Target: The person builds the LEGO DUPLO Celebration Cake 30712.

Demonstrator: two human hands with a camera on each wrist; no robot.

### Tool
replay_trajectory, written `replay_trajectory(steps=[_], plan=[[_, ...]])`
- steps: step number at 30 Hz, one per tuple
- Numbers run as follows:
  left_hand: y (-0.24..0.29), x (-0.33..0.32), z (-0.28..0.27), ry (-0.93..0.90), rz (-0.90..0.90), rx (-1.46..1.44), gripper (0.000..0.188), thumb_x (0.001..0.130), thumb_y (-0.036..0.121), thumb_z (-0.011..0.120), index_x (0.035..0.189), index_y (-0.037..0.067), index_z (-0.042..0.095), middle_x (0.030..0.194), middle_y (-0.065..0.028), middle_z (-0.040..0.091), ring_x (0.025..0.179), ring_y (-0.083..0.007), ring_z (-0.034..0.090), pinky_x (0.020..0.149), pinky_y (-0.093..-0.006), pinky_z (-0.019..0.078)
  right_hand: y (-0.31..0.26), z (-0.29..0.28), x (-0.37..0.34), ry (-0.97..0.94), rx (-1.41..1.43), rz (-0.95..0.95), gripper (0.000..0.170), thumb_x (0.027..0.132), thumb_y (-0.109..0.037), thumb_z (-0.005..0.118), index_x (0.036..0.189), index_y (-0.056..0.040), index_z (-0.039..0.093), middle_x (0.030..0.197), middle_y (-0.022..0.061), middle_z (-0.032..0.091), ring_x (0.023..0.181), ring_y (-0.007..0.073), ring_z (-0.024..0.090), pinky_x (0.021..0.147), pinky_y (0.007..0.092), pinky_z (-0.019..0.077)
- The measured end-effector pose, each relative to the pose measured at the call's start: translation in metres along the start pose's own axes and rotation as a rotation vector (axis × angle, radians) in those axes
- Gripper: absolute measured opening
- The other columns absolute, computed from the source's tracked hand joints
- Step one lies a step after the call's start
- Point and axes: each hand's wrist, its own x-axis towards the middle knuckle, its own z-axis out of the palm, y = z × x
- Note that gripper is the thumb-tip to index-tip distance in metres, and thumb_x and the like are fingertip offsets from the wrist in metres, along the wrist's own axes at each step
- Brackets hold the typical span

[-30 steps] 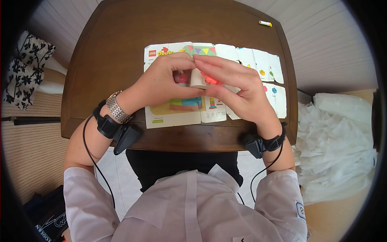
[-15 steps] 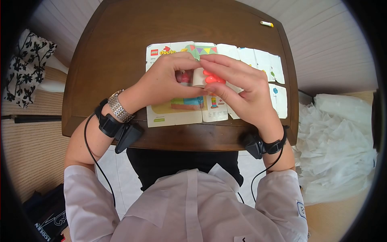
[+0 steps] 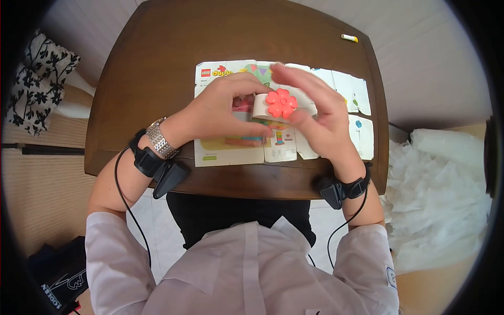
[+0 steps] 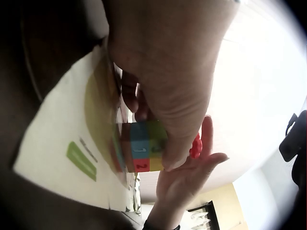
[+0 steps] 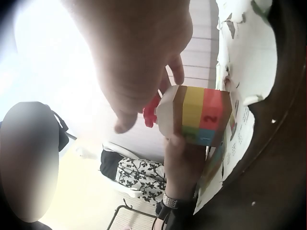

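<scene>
A stack of toy building blocks (image 5: 204, 115) in yellow, red, green, blue and brown, with numbers on its sides, stands over the printed sheet (image 3: 231, 158). Its top is a white rounded block (image 3: 260, 107) carrying a coral-red flower piece (image 3: 282, 103). My left hand (image 3: 218, 107) grips the stack from the left, thumb on the near side and fingers round the far side. In the left wrist view the thumb presses along the coloured blocks. To the right of the flower, my right hand (image 3: 326, 118) is held with fingers and thumb spread, around nothing.
The worn, creased sheet lies on a dark wooden table (image 3: 173, 37). A small white-and-yellow tube (image 3: 349, 38) lies near the far right corner. White gauzy fabric (image 3: 438, 194) is heaped right of the table, and a floral cloth (image 3: 42, 84) hangs at the left.
My right hand has drawn back to the right from the flower and its fingers have spread. More of the flower and white block shows. The left hand keeps its grip.
</scene>
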Motion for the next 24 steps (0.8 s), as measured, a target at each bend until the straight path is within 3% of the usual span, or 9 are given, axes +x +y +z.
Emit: replay_trajectory(steps=[2,4,5,10,11,15,17,20,24], plan=[[-0.001,-0.001,-0.004,0.004,0.043,0.008,0.047,0.084,0.025,0.084,0.124,0.006,0.071,0.11,-0.0011,0.065,0.091,-0.0117,0.055,0.076,-0.0271,0.0442,0.011,-0.003,0.001,0.068,0.045,0.021,0.041,0.099,-0.019,0.067,0.136,-0.0014,0.065,0.133,0.0151,0.068,0.116,0.0245,0.068,0.101,0.0354,0.0523],[-0.005,0.0,-0.01,0.027,-0.057,-0.109,0.036,0.094,0.026,0.069,0.124,0.006,0.071,0.117,-0.0035,0.064,0.099,-0.0145,0.056,0.081,-0.0282,0.0452,0.019,-0.009,0.002,0.139,0.094,0.042,0.041,0.104,-0.021,0.063,0.139,-0.0001,0.062,0.136,0.0152,0.067,0.118,0.0225,0.068,0.101,0.0335,0.0514],[-0.008,0.002,-0.007,0.089,-0.02,-0.129,0.034,0.102,0.025,0.053,0.123,0.006,0.072,0.111,-0.0035,0.065,0.094,-0.0131,0.056,0.079,-0.0265,0.0452,0.022,-0.013,0.003,0.18,0.076,0.12,0.04,0.106,-0.023,0.059,0.14,-0.0008,0.062,0.138,0.0155,0.065,0.117,0.0215,0.067,0.101,0.0332,0.0513],[-0.012,0.004,-0.014,0.294,-0.088,-0.249,0.041,0.109,0.029,0.043,0.115,0.003,0.074,0.098,-0.0018,0.065,0.087,-0.0091,0.053,0.076,-0.0238,0.0439,0.009,-0.023,0.001,0.376,0.047,0.301,0.04,0.109,-0.023,0.056,0.14,0.0009,0.061,0.128,0.0143,0.07,0.11,0.0188,0.069,0.095,0.0316,0.0529],[-0.012,0.005,-0.014,0.336,-0.144,-0.296,0.046,0.111,0.032,0.04,0.112,0.002,0.075,0.093,-0.0009,0.065,0.084,-0.0079,0.052,0.075,-0.0233,0.0435,-0.006,-0.021,-0.003,0.42,-0.014,0.345,0.037,0.108,-0.02,0.057,0.136,0.0033,0.064,0.121,0.0134,0.073,0.102,0.0175,0.071,0.091,0.0301,0.054],[-0.012,0.006,-0.008,0.355,-0.085,-0.337,0.052,0.112,0.037,0.039,0.107,0.0,0.075,0.091,-0.0002,0.064,0.083,-0.0071,0.051,0.074,-0.023,0.0434,-0.053,-0.04,-0.072,0.243,-0.242,0.404,0.024,0.103,-0.01,0.062,0.115,0.0077,0.074,0.093,0.0115,0.076,0.08,0.0144,0.07,0.074,0.027,0.0546],[-0.012,0.006,-0.007,0.368,-0.073,-0.322,0.052,0.112,0.038,0.041,0.106,0.0,0.075,0.089,0.0001,0.063,0.082,-0.0073,0.05,0.075,-0.0233,0.0435,-0.081,-0.044,-0.117,0.21,-0.161,0.385,0.017,0.101,-0.005,0.062,0.097,0.0086,0.072,0.08,0.0115,0.071,0.066,0.0147,0.065,0.061,0.027,0.0517],[-0.014,0.006,-0.006,0.372,-0.076,-0.312,0.052,0.112,0.039,0.042,0.107,0.0,0.075,0.088,0.0001,0.062,0.081,-0.0071,0.05,0.074,-0.0233,0.0433,-0.113,-0.034,-0.204,0.326,0.006,0.647,0.019,0.099,-0.005,0.064,0.082,0.003,0.067,0.077,0.0112,0.069,0.063,0.0139,0.065,0.054,0.0276,0.0518],[-0.012,0.006,-0.008,0.368,-0.089,-0.358,0.052,0.112,0.04,0.042,0.107,0.0,0.075,0.088,0.0001,0.062,0.081,-0.007,0.05,0.074,-0.0234,0.043,-0.108,0.001,-0.326,0.406,-0.084,1.104,0.014,0.099,-0.005,0.062,0.092,0.0029,0.071,0.084,0.008,0.072,0.073,0.0146,0.068,0.064,0.0267,0.0548]])
